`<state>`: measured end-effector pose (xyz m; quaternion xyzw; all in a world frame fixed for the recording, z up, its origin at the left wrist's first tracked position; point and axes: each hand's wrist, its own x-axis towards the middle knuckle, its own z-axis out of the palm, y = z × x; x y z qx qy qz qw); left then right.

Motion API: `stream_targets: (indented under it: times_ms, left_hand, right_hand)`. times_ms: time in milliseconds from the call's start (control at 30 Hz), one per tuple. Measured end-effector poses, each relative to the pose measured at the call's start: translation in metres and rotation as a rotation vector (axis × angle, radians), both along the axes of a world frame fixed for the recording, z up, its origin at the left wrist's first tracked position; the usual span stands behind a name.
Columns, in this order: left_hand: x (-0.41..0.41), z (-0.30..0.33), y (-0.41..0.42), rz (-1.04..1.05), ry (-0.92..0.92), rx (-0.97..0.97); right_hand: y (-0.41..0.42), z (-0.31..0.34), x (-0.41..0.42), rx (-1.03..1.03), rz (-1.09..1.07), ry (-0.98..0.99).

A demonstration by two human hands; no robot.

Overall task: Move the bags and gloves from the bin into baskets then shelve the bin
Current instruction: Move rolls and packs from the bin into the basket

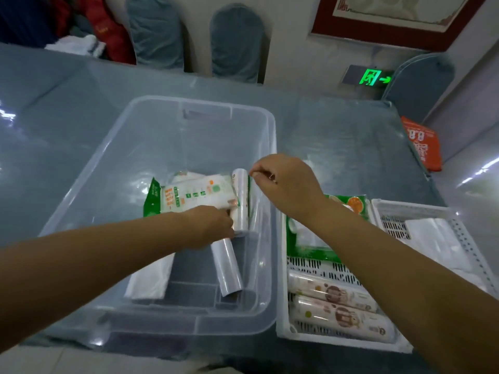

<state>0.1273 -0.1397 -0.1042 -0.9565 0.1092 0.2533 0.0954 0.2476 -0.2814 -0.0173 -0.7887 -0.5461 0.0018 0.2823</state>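
From the head view I look down on a clear plastic bin (162, 147) standing on the table (337, 136), in the middle of the frame. My left hand (213, 225) reaches in from the lower left and its grip is curled round the near end of a white roll of bags (241, 201) that lies by the bin's right wall. My right hand (283, 179) comes in from the lower right, over the bin's right rim, with its fingers closed in a fine pinch at the far end of the same roll; I cannot tell whether it holds a loose film edge or nothing.

Just left of that roll lies a green and white packet (189, 197), flat on the bin floor. Nearer to me a second, clear roll (226, 268) lies slanted, and a flat white bag (151, 279) lies to its left, partly under my left forearm.

Touching the bin's right side stands a white slotted basket (318, 265). It holds a green packet with an orange picture (310, 238) at its far end and two printed rolls (334, 292) side by side at its near end. Just right of it is a second white basket (459, 228) holding pale plastic bags (432, 238).

At the right edge of the frame an orange bag (424, 144) hangs past the table. Chairs in grey-blue covers (237, 41) stand beyond the table, and a green exit sign (374, 78) glows at the upper right.
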Motion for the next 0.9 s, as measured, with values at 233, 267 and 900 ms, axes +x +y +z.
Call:
stream_targets:
  times_ms: [233,267,900]
  left_hand:
    - [0.003,-0.053,0.027,-0.329,-0.186,0.019]
    - [0.001,-0.054,0.027,-0.378,-0.248,0.046]
    - [-0.027,0.140,0.056,0.182,-0.567,0.021]
  right_hand:
    - [0.004,-0.017,-0.006,-0.001,-0.037,-0.066]
    - [0.005,-0.018,-0.007,0.010,-0.047,-0.067]
    - [-0.008,0.012,-0.006,0.075,-0.108,0.298]
